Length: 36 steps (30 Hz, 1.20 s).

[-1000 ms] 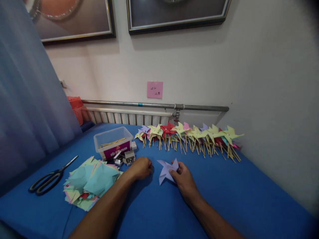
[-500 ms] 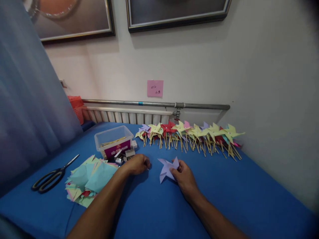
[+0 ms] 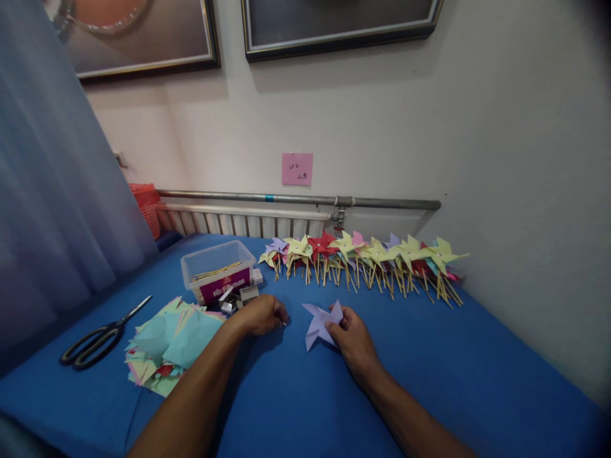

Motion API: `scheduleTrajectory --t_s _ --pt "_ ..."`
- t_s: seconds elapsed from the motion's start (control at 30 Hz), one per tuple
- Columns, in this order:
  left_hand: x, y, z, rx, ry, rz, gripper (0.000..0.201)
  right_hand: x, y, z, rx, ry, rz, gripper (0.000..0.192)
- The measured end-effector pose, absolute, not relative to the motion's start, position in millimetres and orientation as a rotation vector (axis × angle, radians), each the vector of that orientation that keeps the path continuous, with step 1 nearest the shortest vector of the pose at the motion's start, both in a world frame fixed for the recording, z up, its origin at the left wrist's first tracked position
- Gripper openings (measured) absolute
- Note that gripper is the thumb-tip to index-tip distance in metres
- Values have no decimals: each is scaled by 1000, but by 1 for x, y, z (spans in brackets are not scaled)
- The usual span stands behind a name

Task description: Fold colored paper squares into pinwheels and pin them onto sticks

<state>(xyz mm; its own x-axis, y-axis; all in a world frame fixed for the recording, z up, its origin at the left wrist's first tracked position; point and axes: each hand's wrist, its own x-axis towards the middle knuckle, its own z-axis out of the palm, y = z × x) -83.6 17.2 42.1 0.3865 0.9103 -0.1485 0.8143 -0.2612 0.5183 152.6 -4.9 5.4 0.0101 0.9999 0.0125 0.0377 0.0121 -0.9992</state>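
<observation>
A lilac paper pinwheel [image 3: 319,326] without a stick is pinched at its right side between the thumb and fingers of my right hand [image 3: 352,336]. To its left, apart from it, my left hand [image 3: 265,314] is closed with the fingertips pressed together. A tiny pale, shiny bit shows at those fingertips, too small to name. Small open boxes [image 3: 238,298] stand just behind my left hand, partly hidden by it. My left forearm crosses in front of a stack of coloured paper pieces [image 3: 179,337], light blue on top.
Finished pinwheels on sticks [image 3: 363,251] lie in a long row at the back. A clear plastic tub [image 3: 188,264] holds several thin sticks. Black-handled scissors [image 3: 102,337] lie at the left on the blue cloth [image 3: 286,407]. A radiator [image 3: 238,222] and a pipe [image 3: 396,203] run along the wall.
</observation>
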Motion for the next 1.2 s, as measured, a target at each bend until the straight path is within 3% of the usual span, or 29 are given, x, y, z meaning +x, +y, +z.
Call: scheduleTrajectory --t_s 0.73,0.97,1.2 --pt "-65 15 34 2466 1644 199 14 155 1 -4 -1211 -1187 1145 40" --pt "-47 -1 53 1901 1220 668 11 154 0 2 -1167 -1044 1180 43" --pt "-6 1 29 1492 1158 1217 5 155 2 2 -1118 -902 1206 42"
